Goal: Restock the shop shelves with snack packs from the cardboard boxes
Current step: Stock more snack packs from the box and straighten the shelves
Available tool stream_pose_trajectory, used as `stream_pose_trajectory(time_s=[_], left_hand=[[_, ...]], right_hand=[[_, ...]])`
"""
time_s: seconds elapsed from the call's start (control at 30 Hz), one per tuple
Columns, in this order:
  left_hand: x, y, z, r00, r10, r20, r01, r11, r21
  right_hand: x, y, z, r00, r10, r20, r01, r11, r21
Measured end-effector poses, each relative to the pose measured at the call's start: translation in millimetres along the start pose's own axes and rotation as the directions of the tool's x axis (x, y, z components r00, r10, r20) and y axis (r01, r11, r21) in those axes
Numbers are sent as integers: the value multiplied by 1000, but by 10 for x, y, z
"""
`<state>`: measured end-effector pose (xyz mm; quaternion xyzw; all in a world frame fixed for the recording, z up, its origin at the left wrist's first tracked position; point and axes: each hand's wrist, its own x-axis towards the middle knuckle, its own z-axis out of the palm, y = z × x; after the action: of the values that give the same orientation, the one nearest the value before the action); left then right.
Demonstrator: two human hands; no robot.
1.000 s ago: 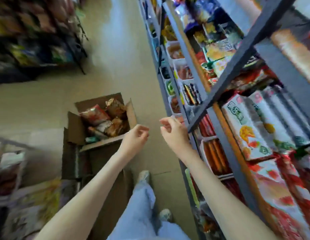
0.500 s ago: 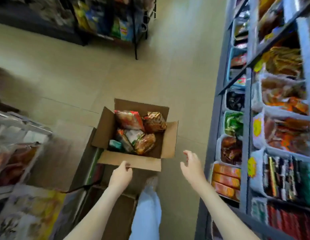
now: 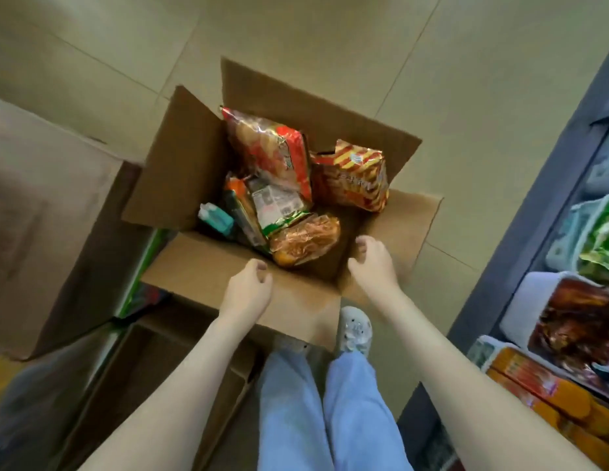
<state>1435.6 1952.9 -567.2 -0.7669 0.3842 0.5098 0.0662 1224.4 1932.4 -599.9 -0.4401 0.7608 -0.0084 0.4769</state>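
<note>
Head view: the open brown cardboard box sits on the floor at frame centre and contains a red foil snack pack, a red-and-yellow striped snack pack and an orange snack pack. The left hand is over the near flap and the right hand over the box's lower-right corner, both loosely curled and empty. The grey metal shelf unit stands at the right edge.

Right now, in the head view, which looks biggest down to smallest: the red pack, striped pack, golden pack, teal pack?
1. red pack
2. striped pack
3. golden pack, only a little smaller than the striped one, so that's close
4. teal pack, clearly smallest
</note>
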Motion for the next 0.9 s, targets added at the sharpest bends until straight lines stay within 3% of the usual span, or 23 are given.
stream_pose_trajectory(time_s=[0.2, 0.3, 0.4, 0.5, 0.6, 0.8, 0.9], left_hand=[[507, -414, 285, 994, -104, 32, 108, 979, -172], [594, -598, 260, 971, -214, 109, 239, 823, -515], [568, -678, 207, 963, -221, 153, 267, 723, -637], [498, -723, 161, 968, -218, 127, 244, 686, -685], [409, -728, 173, 961, -238, 141, 265, 647, -715], [59, -437, 46, 948, -220, 231, 314, 521, -794], [-253, -85, -73, 922, -153, 355, 386, 314, -867]], right_hand=[[762, -382, 502, 993, -105, 50, 95, 981, 168], [1040, -718, 621, 991, -129, -25, 131, 961, 242], [1315, -964, 688, 994, -92, -56, 106, 916, 386], [1466, -1090, 733, 985, -99, -139, 120, 981, 150], [1344, -1067, 681, 964, -204, -171, 194, 978, -71], [620, -1031, 313, 952, -271, -141, 294, 940, 174], [76, -1016, -34, 949, -257, -181, 301, 908, 290]])
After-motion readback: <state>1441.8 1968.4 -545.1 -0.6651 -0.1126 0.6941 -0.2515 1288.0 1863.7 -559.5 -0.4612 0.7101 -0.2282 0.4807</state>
